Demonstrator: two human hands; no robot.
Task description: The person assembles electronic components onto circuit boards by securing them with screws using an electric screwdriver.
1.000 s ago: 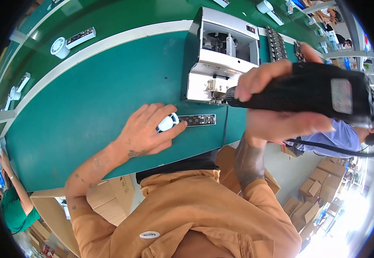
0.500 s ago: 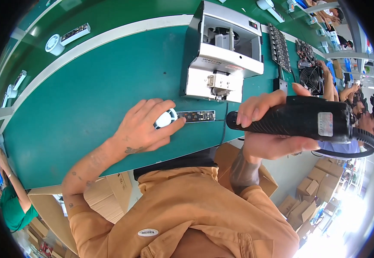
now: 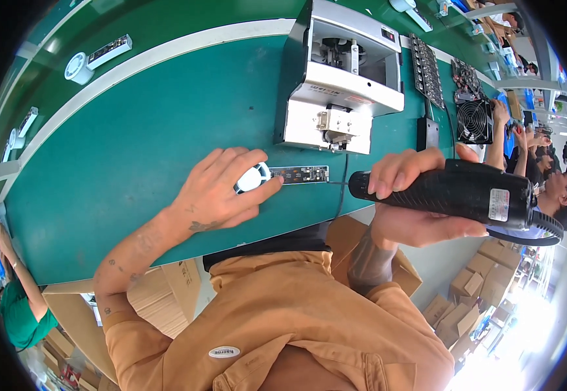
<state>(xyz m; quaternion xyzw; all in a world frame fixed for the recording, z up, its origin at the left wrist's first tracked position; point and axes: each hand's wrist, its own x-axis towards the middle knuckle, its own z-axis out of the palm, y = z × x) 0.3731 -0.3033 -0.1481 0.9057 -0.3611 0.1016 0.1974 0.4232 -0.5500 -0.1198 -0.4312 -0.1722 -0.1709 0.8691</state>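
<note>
My left hand (image 3: 221, 192) is closed round the round white head (image 3: 253, 178) of a small device lying on the green table. A narrow handle holding a bare circuit board (image 3: 306, 174) reaches right from that head. With my right hand (image 3: 406, 225) I grip a black electric screwdriver (image 3: 443, 195), held nearly level. Its thin bit points left at the right end of the handle; whether the tip touches a screw is too small to tell. My left palm covers part of the white head.
A silver screw-feeder machine (image 3: 335, 85) stands just beyond the handle. To its right lie a panel of circuit boards (image 3: 428, 72), a black adapter (image 3: 429, 133) and a black cooling fan (image 3: 475, 122). Similar white devices (image 3: 80, 68) rest beyond the pale rail. Co-workers' hands (image 3: 500, 114) show at right.
The screwdriver in my right hand has moved slightly right and down, and more of the bit shows. My left hand stays on the device. Co-workers at right have shifted.
</note>
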